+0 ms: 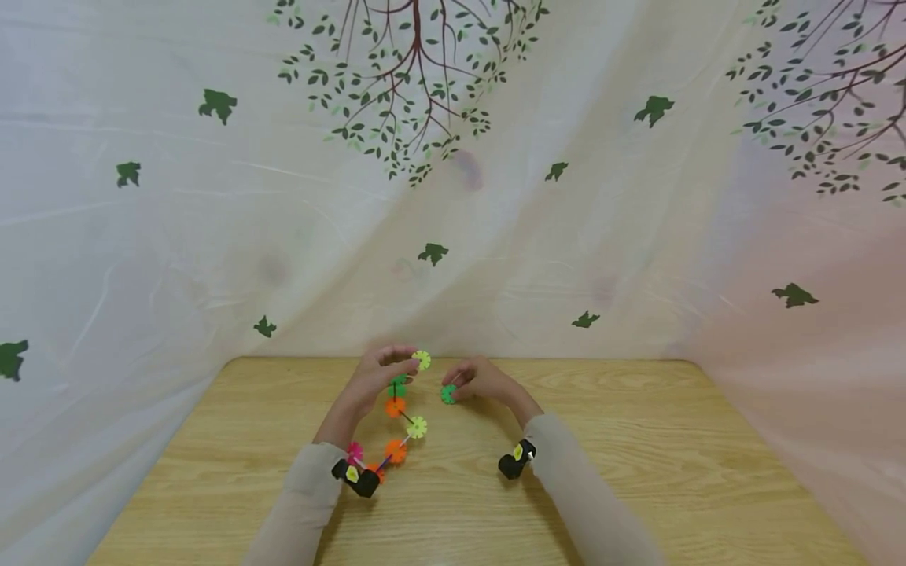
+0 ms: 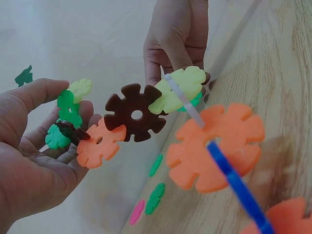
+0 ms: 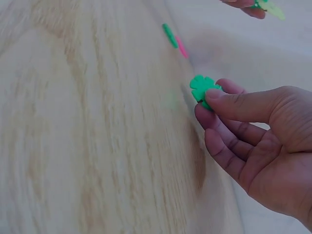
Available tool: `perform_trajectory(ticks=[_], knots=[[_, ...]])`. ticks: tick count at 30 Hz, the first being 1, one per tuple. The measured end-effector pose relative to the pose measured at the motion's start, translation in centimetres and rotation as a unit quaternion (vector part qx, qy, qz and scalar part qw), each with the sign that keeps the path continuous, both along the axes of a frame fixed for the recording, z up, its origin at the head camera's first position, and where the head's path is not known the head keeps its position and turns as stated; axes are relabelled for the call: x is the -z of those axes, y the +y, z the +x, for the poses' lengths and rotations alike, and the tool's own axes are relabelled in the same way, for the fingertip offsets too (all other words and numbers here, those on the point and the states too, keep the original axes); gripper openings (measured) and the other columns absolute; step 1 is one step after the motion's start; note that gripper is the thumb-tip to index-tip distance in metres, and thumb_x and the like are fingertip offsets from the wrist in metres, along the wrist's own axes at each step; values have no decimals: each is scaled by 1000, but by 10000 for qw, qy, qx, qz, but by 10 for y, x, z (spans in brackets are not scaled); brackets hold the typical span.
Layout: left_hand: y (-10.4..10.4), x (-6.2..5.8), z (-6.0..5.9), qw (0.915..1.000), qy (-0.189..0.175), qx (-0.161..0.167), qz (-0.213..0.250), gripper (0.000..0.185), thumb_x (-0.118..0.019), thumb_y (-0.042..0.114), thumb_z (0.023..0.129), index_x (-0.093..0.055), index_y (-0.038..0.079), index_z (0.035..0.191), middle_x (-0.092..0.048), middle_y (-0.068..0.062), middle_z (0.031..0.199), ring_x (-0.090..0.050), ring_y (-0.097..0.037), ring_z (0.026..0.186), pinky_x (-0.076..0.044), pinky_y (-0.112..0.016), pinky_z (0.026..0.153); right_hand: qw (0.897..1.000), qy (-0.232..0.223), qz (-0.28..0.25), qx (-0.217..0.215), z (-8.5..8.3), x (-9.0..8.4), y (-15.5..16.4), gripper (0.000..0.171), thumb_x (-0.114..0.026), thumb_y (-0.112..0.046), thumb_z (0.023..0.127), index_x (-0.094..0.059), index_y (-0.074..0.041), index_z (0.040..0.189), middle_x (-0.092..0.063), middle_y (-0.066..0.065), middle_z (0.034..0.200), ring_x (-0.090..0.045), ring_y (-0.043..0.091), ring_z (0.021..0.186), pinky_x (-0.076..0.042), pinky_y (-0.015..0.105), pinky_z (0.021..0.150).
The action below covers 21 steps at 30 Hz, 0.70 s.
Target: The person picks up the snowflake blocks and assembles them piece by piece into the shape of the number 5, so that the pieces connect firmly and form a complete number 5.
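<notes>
My left hand (image 1: 388,371) holds the upper end of a chain of snowflake discs (image 1: 396,407) joined by thin sticks. The chain runs from a yellow disc (image 1: 421,360) by the fingertips down over green, orange and yellow discs to a pink disc (image 1: 354,452) near my wrist. In the left wrist view my fingers (image 2: 46,97) curl around green discs (image 2: 66,109), next to a brown disc (image 2: 134,113) and an orange disc (image 2: 99,142). Just to the right, my right hand (image 1: 460,385) pinches a single green disc (image 3: 202,87) between thumb and forefinger, low over the wooden table (image 1: 637,440).
Loose green pieces (image 2: 156,181) and a pink piece (image 2: 136,212) lie on the table near its far edge. A white cloth with tree and bird prints (image 1: 453,196) hangs behind and around the table. Black wrist cameras (image 1: 515,461) sit on both forearms.
</notes>
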State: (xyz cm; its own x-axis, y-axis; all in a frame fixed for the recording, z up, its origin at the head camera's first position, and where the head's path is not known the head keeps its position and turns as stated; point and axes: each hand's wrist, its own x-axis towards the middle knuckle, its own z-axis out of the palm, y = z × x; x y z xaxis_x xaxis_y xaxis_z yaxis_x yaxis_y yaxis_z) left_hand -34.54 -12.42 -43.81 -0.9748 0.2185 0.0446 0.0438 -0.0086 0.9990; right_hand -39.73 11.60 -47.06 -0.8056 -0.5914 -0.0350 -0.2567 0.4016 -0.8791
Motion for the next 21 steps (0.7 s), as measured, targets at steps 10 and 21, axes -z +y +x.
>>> perform_trajectory(ticks=[10,21], knots=[[1,1,-1,10000,8,21,3,33,-68,17,86,-61,2,115,-63,-5,100,-62,-18,90,-51,-44,90,9987,10,-442,259,7,-15,-1,29,-69,-3,82,-65,3,110,-70,15,90,-64,15,72,-55,38,68],[2,3,0,9999,-89,57,23,35,-70,20,85,-61,3,114,-62,-8,106,-59,-32,101,-48,-49,94,9927,-5,-1063,566,15,-31,-8,30,-73,-5,79,-67,2,108,-71,18,94,-66,13,75,-52,54,75]])
